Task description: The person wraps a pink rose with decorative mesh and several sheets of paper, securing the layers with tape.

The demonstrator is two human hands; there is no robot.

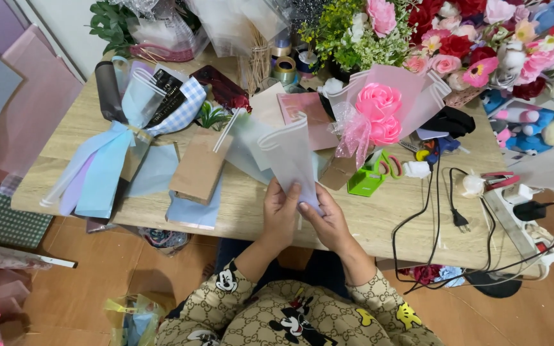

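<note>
While both hands, the left hand point(279, 208) and the right hand point(328, 221), pinch the narrow bottom of a pale wrapping sheet point(288, 154) folded into a cone above the wooden table point(379, 218), the shaping step seems underway, so gathering it tighter likely calls for steady fingers.

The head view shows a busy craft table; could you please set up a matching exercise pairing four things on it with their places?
Things:
1. translucent white wrapping sheet
2. pink rose bouquet in pink paper
3. small green box
4. black power plug

Places:
A. on the wooden table, right of the hands, on a black cable
B. pinched between left hand and right hand
C. below the bouquet, beside scissors
D. table centre-right, before the flower heap

Pairs: 1-B, 2-D, 3-C, 4-A
</note>
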